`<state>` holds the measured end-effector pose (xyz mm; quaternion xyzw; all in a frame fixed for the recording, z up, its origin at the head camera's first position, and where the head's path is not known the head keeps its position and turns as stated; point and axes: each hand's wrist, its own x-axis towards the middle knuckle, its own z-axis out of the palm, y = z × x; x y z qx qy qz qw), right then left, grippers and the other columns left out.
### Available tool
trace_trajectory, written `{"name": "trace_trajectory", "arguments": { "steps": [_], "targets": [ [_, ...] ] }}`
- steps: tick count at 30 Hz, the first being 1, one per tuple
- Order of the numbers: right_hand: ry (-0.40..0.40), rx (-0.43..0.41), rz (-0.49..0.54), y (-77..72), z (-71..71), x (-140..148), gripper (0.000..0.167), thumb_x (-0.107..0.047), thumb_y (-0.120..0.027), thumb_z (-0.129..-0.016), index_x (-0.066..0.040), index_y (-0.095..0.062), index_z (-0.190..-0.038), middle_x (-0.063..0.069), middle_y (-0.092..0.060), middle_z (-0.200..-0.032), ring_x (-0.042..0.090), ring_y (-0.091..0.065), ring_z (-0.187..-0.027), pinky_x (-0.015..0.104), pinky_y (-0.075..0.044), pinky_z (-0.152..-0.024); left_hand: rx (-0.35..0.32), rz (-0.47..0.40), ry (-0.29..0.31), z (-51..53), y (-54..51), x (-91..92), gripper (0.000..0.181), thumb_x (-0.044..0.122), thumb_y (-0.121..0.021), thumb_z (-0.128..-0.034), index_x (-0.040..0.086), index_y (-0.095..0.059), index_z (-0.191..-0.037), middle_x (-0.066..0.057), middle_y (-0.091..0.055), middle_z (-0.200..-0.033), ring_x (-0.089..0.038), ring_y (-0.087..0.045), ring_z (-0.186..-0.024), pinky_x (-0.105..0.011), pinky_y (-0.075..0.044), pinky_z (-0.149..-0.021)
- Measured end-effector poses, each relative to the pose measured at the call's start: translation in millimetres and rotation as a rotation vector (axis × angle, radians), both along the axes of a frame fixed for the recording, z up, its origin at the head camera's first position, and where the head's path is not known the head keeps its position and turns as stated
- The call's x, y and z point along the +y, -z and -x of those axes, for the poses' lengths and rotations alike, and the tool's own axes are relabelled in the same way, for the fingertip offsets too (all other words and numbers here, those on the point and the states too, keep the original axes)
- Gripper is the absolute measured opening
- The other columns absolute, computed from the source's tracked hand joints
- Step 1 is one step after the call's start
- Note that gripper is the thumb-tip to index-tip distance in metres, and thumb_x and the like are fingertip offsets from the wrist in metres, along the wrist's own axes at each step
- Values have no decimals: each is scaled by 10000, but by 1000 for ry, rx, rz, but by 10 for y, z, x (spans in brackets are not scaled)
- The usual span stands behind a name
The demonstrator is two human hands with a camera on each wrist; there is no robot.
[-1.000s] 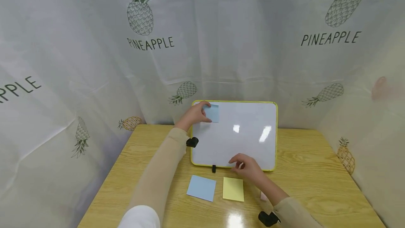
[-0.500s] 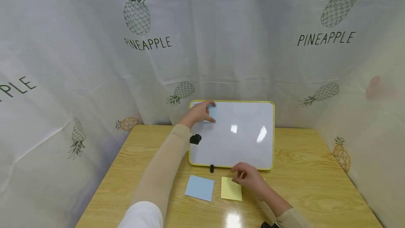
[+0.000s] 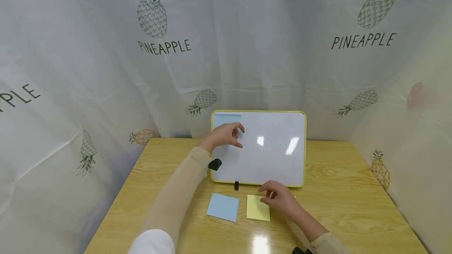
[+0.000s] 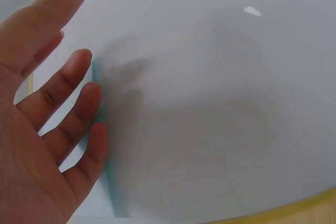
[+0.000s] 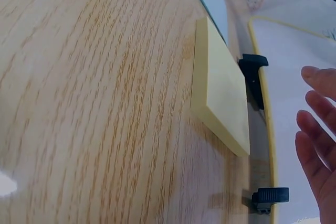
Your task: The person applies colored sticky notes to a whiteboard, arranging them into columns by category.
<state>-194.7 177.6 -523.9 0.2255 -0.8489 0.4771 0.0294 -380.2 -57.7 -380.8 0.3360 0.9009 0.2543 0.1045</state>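
Both hands (image 3: pixel 224 133) empty; blue sticky paper (image 3: pixel 227 118) on the whiteboard (image 3: pixel 272 160), behind and above the left hand.
Black feet (image 5: pixel 270 195) at the board's lower edge apparently prop it for frontal access. The yellow pad (image 3: pixel 257 213) and blue pad (image 3: pixel 223 207) lie left of the right hand (image 3: pixel 280 199), probably for reach. The left arm extends, thumb wide of curved fingers; the right hand's gap is narrower, fingers bent.

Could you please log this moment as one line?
Left hand: in front of blue note on whiteboard, gripping nothing | Right hand: near yellow pad, holding nothing | Blue pad: on table
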Motion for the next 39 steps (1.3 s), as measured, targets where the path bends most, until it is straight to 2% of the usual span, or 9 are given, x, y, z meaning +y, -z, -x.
{"name": "trace_trajectory", "arguments": {
  "steps": [5,10,17,20,21,25,31,39],
  "targets": [
    [4,-37,-14,-7,-15,-13,242,-81,-766,-842,-95,-691,-1072,37,-642,-1024,103,-568,-801,290,-511,-667,-2,26,53,-168,169,-76,457,285,-832,-796,169,-606,-1176,-18,-602,-960,-152,-533,-843,-299,-454,-736],
    [12,-43,-22,-24,-11,-48,245,-94,-771,-842,-83,-690,-1073,38,-639,-1027,142,-576,-822,295,-506,-691,7,41,68,-339,314,-144,455,303,-836,-789,154,-624,-1163,-38,-620,-1008,-138,-535,-858,-289,-460,-730],
    [-17,12,5,-108,24,-161,262,-104,-786,-829,-69,-692,-1072,33,-646,-1047,219,-592,-851,325,-504,-734,-1,22,73,-592,493,-281,436,281,-847,-777,130,-644,-1133,-53,-631,-1012,-131,-534,-863,-290,-459,-733],
    [-33,28,5,-111,65,-214,268,-96,-795,-817,-53,-691,-1061,46,-647,-1045,249,-594,-854,343,-502,-735,-17,11,57,-695,574,-343,433,282,-848,-776,131,-645,-1127,-54,-632,-1012,-130,-532,-863,-291,-457,-748],
    [-41,37,2,-63,106,-216,273,-117,-802,-814,-63,-695,-1059,26,-646,-1043,235,-595,-857,337,-501,-735,-22,6,50,-727,601,-363,428,279,-848,-776,132,-647,-1124,-53,-632,-1009,-129,-529,-858,-293,-457,-747],
    [-72,76,-7,-24,171,-309,266,-92,-813,-797,-66,-699,-1036,11,-641,-1034,241,-595,-867,354,-498,-736,-23,-8,32,-852,719,-439,409,258,-851,-774,130,-648,-1105,-45,-627,-991,-123,-527,-846,-284,-458,-736],
    [-109,127,-9,71,202,-451,267,-61,-833,-763,-112,-704,-990,-37,-627,-999,248,-590,-867,388,-500,-735,-48,-11,9,-1047,890,-522,419,304,-850,-770,145,-651,-1102,19,-615,-969,-136,-548,-866,-274,-465,-733],
    [-162,38,-9,182,141,-624,257,-113,-848,-758,-112,-710,-974,-60,-602,-989,264,-568,-881,408,-486,-773,-93,-16,-30,-1291,1162,-653,393,302,-871,-741,210,-652,-1054,117,-591,-934,-86,-543,-853,-261,-466,-730]
  ]
}}
